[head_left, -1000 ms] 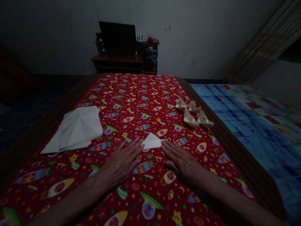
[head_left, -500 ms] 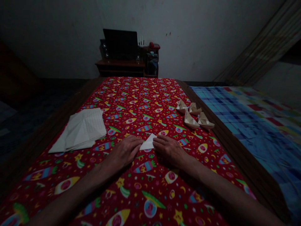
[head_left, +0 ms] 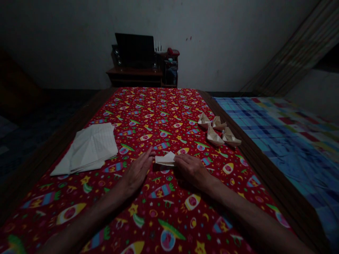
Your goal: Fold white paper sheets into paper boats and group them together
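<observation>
A small folded white paper [head_left: 165, 158] lies on the red rocket-patterned tablecloth [head_left: 159, 109] in front of me. My right hand [head_left: 192, 170] has its fingers curled on the paper's right edge, and that side looks slightly lifted. My left hand [head_left: 137, 171] lies flat on the cloth with its fingers stretched out. Its fingertips reach the paper's left end. The underside of the paper is hidden.
A stack of white lined sheets [head_left: 90, 148] lies at the left. Several folded paper boats [head_left: 217, 129] sit at the right near the table's wooden edge. A blue checked cover [head_left: 278, 130] spreads beyond that edge. A dark monitor on a low desk [head_left: 135, 53] stands against the far wall.
The paper went from a flat triangle to a narrower folded shape. My right hand closed onto its right edge and my left hand's fingers stretched out beside it.
</observation>
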`<state>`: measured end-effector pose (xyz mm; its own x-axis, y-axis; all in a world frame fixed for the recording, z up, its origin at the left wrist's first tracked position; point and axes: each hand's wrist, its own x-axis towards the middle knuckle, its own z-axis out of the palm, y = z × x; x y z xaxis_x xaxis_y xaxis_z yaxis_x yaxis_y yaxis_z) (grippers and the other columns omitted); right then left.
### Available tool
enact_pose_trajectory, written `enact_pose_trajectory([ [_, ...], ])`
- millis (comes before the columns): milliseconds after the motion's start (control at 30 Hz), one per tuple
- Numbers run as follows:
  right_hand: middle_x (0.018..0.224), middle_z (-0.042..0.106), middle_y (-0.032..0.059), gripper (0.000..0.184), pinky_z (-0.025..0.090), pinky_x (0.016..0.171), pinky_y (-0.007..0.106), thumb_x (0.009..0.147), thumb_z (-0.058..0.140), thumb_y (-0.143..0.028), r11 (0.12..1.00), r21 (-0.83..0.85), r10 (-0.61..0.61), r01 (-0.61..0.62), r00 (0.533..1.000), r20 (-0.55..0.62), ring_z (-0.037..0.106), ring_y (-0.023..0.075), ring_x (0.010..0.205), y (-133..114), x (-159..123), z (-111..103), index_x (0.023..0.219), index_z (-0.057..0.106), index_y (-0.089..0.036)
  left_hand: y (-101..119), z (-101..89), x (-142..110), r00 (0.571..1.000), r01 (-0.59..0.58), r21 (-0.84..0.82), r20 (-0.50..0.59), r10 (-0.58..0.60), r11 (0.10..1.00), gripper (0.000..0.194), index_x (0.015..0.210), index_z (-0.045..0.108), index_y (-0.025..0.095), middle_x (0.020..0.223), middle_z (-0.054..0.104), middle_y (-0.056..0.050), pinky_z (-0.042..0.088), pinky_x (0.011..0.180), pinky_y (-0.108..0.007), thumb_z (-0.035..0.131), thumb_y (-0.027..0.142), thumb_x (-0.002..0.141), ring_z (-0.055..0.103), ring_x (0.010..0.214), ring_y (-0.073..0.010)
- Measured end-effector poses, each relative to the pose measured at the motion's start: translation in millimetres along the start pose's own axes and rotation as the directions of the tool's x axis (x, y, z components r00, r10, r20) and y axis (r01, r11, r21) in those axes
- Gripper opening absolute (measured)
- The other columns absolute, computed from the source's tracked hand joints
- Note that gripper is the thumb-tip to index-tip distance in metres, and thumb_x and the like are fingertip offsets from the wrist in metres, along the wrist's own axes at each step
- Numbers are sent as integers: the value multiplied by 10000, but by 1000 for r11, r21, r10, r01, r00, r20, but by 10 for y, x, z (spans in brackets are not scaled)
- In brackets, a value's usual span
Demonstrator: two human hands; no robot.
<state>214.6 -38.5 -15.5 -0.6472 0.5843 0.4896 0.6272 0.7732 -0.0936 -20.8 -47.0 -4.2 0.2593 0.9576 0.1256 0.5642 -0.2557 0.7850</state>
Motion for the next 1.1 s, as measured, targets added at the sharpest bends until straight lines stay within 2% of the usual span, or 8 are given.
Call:
enact_pose_trajectory([
  [133, 925, 666, 118, 183, 524, 732, 302, 919, 393, -137, 999, -32, -7, 3, 993, -117, 612, 186, 864, -39, 10, 12, 928, 576, -127, 96, 191, -23, 999, -39, 50, 7, 39, 998, 541, 1225, 501, 115, 1250, 549, -154, 391, 1012, -425, 466, 460, 810, 498, 1186, -266],
  [267, 950, 671, 128, 169, 530, 745, 318, 909, 423, -147, 999, -27, -28, 24, 979, -201, 618, 210, 890, -126, 46, 5, 976, 572, -107, 249, 339, 27, 999, -31, 93, -9, 32, 995, 359, 1022, 577, 153, 1001, 651, -118, 426, 961, -407, 405, 406, 834, 588, 1042, -250],
  [367, 933, 673, 129, 169, 533, 738, 315, 906, 422, -152, 1000, 23, -16, 22, 971, -238, 623, 211, 881, -169, 64, 18, 981, 568, -110, 318, 383, 77, 1000, 16, 163, -22, -13, 987, 259, 880, 561, 175, 821, 660, -92, 490, 809, -377, 381, 358, 848, 635, 861, -238],
  [433, 894, 674, 120, 161, 534, 709, 294, 906, 415, -148, 996, 81, 44, -24, 966, -253, 631, 192, 831, -181, 73, 30, 942, 570, -127, 339, 400, 111, 999, 32, 198, -37, -25, 980, 198, 817, 523, 186, 733, 641, -67, 499, 711, -349, 376, 315, 848, 631, 740, -218],
  [600, 863, 674, 90, 144, 517, 678, 264, 899, 434, -142, 973, 207, 152, -104, 960, -233, 630, 161, 769, -194, 101, 12, 933, 572, -161, 359, 426, 186, 994, -28, 275, -94, 56, 961, 186, 793, 475, 192, 727, 618, -70, 488, 677, -348, 382, 335, 868, 615, 710, -217],
  [733, 863, 679, 81, 149, 516, 697, 265, 883, 459, -139, 958, 263, 182, -115, 951, -248, 635, 159, 774, -200, 111, -30, 975, 575, -161, 349, 412, 195, 991, -108, 235, -55, 124, 966, 225, 828, 472, 194, 752, 618, -62, 487, 674, -343, 353, 371, 899, 619, 729, -212],
  [933, 848, 678, 78, 149, 514, 685, 267, 891, 444, -154, 952, 274, 195, -134, 958, -209, 636, 160, 760, -207, 105, -26, 940, 584, -171, 324, 415, 185, 989, -103, 200, -82, 121, 974, 188, 826, 451, 201, 721, 608, -42, 479, 639, -322, 373, 360, 889, 609, 686, -199],
  [1100, 830, 674, 74, 126, 501, 678, 252, 877, 471, -148, 928, 329, 252, -174, 944, -211, 627, 150, 737, -222, 113, -51, 918, 589, -165, 325, 428, 201, 983, -132, 246, -95, 159, 960, 165, 747, 459, 199, 669, 600, -40, 471, 599, -305, 397, 308, 854, 599, 634, -191],
])
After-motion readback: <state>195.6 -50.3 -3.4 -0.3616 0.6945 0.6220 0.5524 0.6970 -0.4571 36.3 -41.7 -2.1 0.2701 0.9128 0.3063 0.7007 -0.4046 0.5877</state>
